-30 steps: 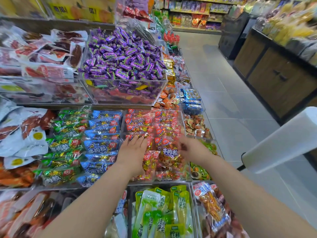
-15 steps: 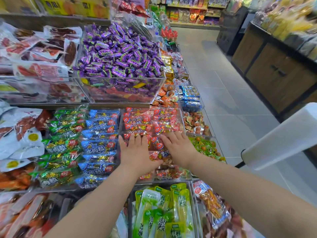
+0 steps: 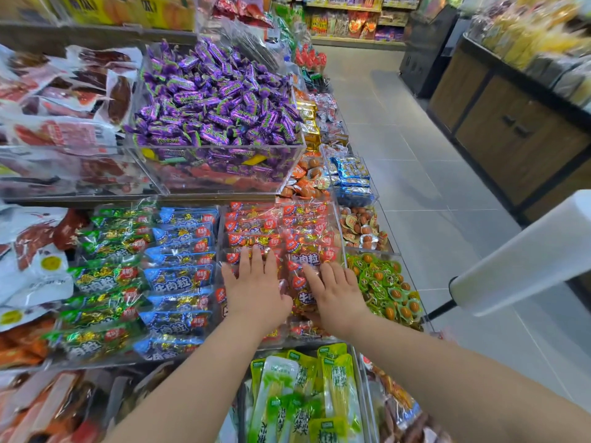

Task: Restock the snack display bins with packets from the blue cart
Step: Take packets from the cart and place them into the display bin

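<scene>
Lower tier of the display, read left to right.

Left edge: white pouches (image 3: 32,251) showing dark red meat, piled loosely. Next along are green foil packets (image 3: 105,276) in overlapping rows. Just beside them, and touching, is a column of blue foil packets (image 3: 179,273).

Centre: a clear bin (image 3: 339,228) holds the red foil packets (image 3: 256,231) in two columns, filled about to the rim. Both hands are on this stock.

The left hand (image 3: 256,290) lies palm down on the left column, in the front half of the bin. Its fingers are straight and a little spread. It grips nothing and only presses flat on the packets.

The right hand (image 3: 339,297) lies palm down on the right column, just beside the left hand but apart from it. Its fingers are straight and fanned, pointing towards the back of the bin. The thumb is mostly hidden under the hand, and no packet is pinched or lifted that I can see.

Right of the bin, at the display's right edge, are green packets with orange rounds (image 3: 383,282). Behind these are small brown egg-like packs (image 3: 361,225).

Upper tier, behind the red bin: a clear box heaped with purple wrapped sweets (image 3: 217,107).

Front tier, nearest the person: yellow-green pouches (image 3: 303,394) in a row below the forearms.

Far right: a white roll (image 3: 524,254) on a dark rod juts out over the grey tiled floor (image 3: 415,174). A wooden cabinet (image 3: 518,139) stands across the aisle.
</scene>
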